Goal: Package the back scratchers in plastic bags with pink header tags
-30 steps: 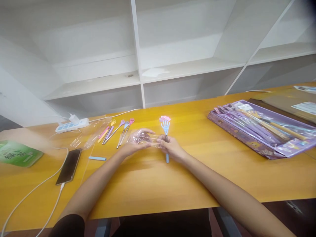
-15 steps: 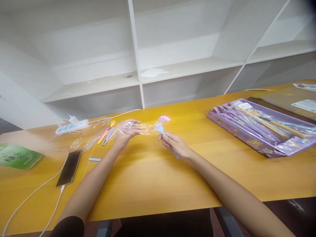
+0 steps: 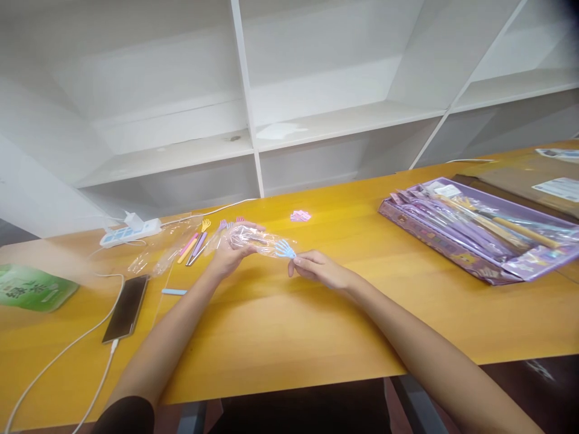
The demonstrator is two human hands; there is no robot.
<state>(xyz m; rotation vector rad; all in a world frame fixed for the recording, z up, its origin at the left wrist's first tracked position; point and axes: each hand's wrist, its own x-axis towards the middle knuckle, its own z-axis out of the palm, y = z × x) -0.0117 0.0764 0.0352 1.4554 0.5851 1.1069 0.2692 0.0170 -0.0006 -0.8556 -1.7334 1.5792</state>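
My left hand (image 3: 231, 252) is closed around a clear plastic bag (image 3: 262, 240), thumb and fingers on either side of it. Between the fingers of my right hand (image 3: 316, 268) is a light blue hand-shaped back scratcher (image 3: 284, 248), its spread claw pointing left. The claw lies at the bag's right end; whether it is inside the opening, I cannot tell. Beyond my left hand lie several more small back scratchers, among them a yellow one (image 3: 205, 225) and a purple one (image 3: 221, 225). A short light blue stick (image 3: 174, 292) rests beside my left forearm.
A purple box (image 3: 446, 265) of wrapped items sits at the right, before a cardboard box (image 3: 511, 175). Pink paper pieces (image 3: 300, 216) lie behind my hands. To the left are a phone (image 3: 126, 308) on a cable, a power strip (image 3: 131, 232) and a green pouch (image 3: 38, 286).
My right hand has turned the blue back scratcher from upright-slanting to pointing left, bringing its claw against the bag's end. My left hand keeps the bag, now tilted slightly down to the right.
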